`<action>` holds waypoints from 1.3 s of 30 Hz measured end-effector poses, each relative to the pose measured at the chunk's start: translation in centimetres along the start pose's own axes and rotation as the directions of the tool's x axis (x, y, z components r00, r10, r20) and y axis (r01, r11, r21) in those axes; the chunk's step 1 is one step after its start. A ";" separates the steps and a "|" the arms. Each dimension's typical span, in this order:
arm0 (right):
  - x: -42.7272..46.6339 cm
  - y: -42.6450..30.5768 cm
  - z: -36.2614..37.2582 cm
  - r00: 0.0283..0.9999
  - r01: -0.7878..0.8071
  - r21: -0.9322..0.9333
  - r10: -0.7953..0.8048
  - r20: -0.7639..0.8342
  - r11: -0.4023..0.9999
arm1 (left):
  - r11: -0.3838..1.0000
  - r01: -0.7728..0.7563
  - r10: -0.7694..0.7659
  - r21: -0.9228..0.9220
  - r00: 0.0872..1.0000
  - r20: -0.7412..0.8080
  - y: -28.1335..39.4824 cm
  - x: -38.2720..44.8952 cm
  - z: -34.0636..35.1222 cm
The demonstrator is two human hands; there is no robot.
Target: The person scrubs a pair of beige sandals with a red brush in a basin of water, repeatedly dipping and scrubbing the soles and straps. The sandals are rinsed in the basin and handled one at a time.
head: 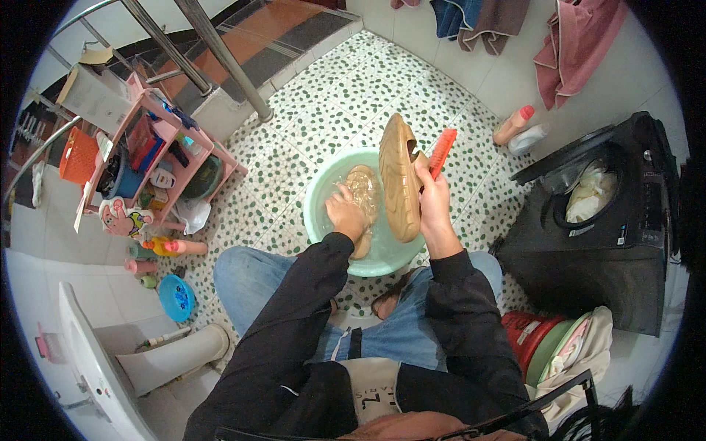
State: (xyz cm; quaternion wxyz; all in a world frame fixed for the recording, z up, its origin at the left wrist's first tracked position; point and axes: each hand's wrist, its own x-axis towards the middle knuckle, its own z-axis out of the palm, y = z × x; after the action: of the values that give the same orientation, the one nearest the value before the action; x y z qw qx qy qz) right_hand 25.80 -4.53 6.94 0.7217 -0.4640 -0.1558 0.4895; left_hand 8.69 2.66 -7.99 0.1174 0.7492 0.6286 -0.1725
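A mint-green plastic basin point(310, 220) of water stands on the floor between my knees. My left hand point(345, 212) reaches into it and touches a tan clog-style slipper point(364, 190) lying in the water. Whether those fingers grip the slipper is not plain. Over the basin's right side, my right hand point(436, 198) holds up a second tan slipper point(398, 182), its toe pointing away from me and its side turned up. The same hand also holds a red-bristled scrub brush point(443, 151), whose handle is mostly hidden by the fingers.
To the right, a black front-loading washing machine point(584, 264) has its door open and laundry inside. Two bottles point(513, 125) stand beyond it. At left are a loaded pink shelf rack point(165, 127), a small blue basin point(176, 297) and a pedestal sink point(182, 353). Metal railing posts point(226, 60) rise ahead.
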 end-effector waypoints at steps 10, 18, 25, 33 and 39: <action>1.1 0.6 -1.8 1.000 0.008 -0.008 -0.008 -0.011 1.000 | 0.998 -0.029 0.032 0.058 0.999 -0.042 2.2 -5.2 -5.4; 0.5 -0.3 -1.8 1.000 0.015 -0.007 -0.015 0.010 1.000 | 0.922 -0.079 0.062 -0.380 0.997 -0.055 1.6 -5.6 -3.3; 1.7 0.3 -4.5 0.999 0.046 -0.004 -0.046 -0.028 0.999 | 0.131 -0.016 0.390 -0.991 0.920 0.037 -3.8 -3.3 -4.1; 0.6 -0.8 -3.1 1.000 0.013 0.098 -0.015 0.018 0.995 | -0.057 0.359 0.608 -0.932 0.753 0.253 -7.3 -1.4 -2.5; 0.6 -0.9 -3.4 1.000 0.026 0.105 -0.026 0.001 0.994 | 0.482 -0.095 0.381 -0.871 0.918 0.111 -4.4 -2.3 -3.2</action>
State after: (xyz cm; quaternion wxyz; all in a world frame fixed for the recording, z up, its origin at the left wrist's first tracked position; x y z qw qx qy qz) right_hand 28.92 -5.86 5.75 0.7513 -0.4227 -0.1365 0.4880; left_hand 4.38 2.62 -3.91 0.5822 0.6412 0.4953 0.0679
